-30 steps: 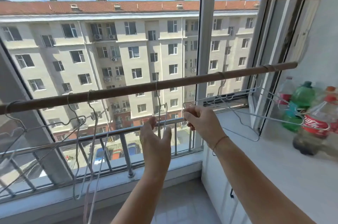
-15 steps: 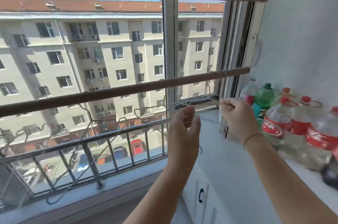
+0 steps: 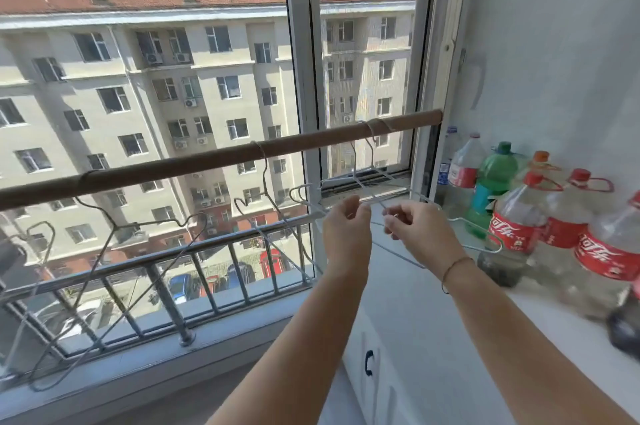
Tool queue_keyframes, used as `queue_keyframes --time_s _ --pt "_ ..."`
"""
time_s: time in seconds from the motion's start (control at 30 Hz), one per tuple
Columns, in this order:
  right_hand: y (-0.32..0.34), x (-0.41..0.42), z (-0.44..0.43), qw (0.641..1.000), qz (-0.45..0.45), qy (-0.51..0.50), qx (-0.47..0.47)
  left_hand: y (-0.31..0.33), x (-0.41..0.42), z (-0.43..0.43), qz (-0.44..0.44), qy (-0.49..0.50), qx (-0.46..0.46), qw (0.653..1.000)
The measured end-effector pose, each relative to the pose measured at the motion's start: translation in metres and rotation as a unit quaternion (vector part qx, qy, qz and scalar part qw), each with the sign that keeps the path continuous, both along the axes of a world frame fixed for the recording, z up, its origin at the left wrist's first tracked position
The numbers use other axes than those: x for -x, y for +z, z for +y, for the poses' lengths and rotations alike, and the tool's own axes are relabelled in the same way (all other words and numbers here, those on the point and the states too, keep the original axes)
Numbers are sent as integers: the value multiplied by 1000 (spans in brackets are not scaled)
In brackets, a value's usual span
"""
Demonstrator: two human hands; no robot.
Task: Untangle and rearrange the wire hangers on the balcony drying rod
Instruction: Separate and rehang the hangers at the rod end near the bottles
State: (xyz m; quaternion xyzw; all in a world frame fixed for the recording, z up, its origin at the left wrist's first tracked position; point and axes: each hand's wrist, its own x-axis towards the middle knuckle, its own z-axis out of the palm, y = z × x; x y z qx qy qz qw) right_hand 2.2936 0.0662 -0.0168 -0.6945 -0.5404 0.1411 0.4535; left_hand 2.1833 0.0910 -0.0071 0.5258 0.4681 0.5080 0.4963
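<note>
Both hands were raised below the rod (image 3: 207, 161), left hand (image 3: 346, 227) and right hand (image 3: 420, 234) each pinching wire of the white hangers (image 3: 367, 187).

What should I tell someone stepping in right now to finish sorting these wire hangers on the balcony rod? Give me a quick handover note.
Left hand: pinching wire in the tangled hanger bunch near the rod's right end.
Right hand: pinching another wire of the same bunch, close beside the left.
Drying rod: the bunch's hooks are on it at the right; a heart-shaped hanger hangs mid-rod; more hangers hang tilted and overlapping toward the left.
Done: nothing clearly separated yet.
Left: free the right bunch, then straighten and space the middle and left hangers.
Watch the bottles on the counter beside the bunch.
</note>
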Motion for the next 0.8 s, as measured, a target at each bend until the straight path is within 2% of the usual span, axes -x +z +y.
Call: queue_keyframes --time_s 0.1,0.17,0.33,0.47,0.57,0.73,0.8 --pt "-7 12 3 991 121 59 -2 6 0 17 -3 -7 41 999" --pt "-10 20 6 983 164 74 -18 11 2 27 -7 -16 61 998" --pt "3 34 25 985 150 62 -63 31 9 46 -73 -24 74 994" --pt "17 44 42 990 104 71 -62 38 18 58 -110 -6 82 991" --pt "4 50 42 992 87 82 -32 23 23 61 -99 15 97 990" --pt "-41 48 26 985 151 74 31 -29 35 52 -64 27 129 989" --pt "-57 46 21 987 146 51 47 -54 41 42 -43 27 144 988"
